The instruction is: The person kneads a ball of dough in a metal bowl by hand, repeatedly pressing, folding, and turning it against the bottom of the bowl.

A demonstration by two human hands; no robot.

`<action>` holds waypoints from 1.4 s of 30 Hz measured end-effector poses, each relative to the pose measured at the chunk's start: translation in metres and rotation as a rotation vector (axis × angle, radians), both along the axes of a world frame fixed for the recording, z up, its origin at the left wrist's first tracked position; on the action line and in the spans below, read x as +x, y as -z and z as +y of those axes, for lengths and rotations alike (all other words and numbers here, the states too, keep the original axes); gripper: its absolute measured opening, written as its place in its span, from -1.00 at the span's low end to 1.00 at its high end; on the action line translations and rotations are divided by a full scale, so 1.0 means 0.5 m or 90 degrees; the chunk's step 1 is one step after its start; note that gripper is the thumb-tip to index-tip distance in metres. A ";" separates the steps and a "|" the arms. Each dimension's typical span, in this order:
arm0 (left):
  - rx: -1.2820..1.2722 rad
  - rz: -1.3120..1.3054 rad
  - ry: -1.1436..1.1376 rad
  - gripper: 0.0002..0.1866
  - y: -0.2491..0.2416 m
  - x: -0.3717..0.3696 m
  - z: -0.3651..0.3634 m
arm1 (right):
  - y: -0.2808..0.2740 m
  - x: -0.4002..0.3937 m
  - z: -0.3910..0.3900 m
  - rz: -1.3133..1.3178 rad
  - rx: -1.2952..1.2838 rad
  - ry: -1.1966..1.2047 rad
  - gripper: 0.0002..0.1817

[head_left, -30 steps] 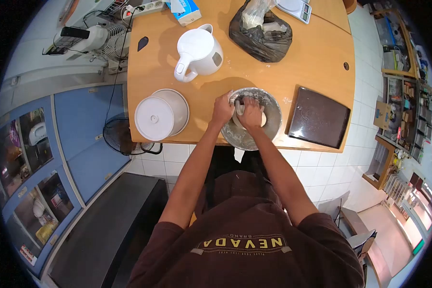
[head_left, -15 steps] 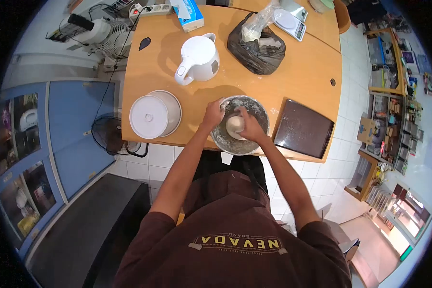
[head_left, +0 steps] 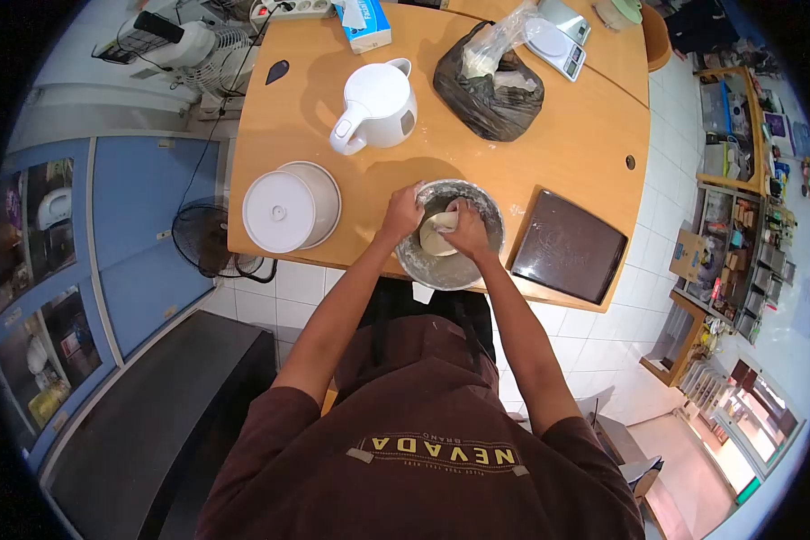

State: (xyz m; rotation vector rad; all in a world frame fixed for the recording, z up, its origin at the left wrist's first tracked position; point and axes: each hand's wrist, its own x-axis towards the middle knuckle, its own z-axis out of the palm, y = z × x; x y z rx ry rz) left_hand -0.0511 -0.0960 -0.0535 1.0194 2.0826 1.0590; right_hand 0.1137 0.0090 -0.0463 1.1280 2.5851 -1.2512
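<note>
A floury metal bowl (head_left: pixel 488 202) stands at the table's near edge, with a pale lump of dough (head_left: pixel 436 241) inside. My left hand (head_left: pixel 404 213) is closed on the bowl's left rim. Inside the bowl, my right hand (head_left: pixel 467 229) grips the upper right part of the dough, its fingers curled round a raised fold. The underside of the dough and some fingertips are hidden.
Left of the bowl is a white lidded container (head_left: pixel 283 211). A dark baking tray (head_left: pixel 569 245) lies to the right. Behind are a white electric kettle (head_left: pixel 376 103), a black plastic bag (head_left: pixel 486 103), a kitchen scale (head_left: pixel 553 45) and a tissue box (head_left: pixel 366 27).
My right hand has gone from pressing over the dough to gripping and lifting a fold of it. My left hand stays on the rim. The view has shifted slightly.
</note>
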 end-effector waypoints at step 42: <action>-0.022 0.004 0.069 -0.56 0.003 0.002 0.008 | 0.007 -0.054 -0.101 -0.129 0.153 -0.006 -0.29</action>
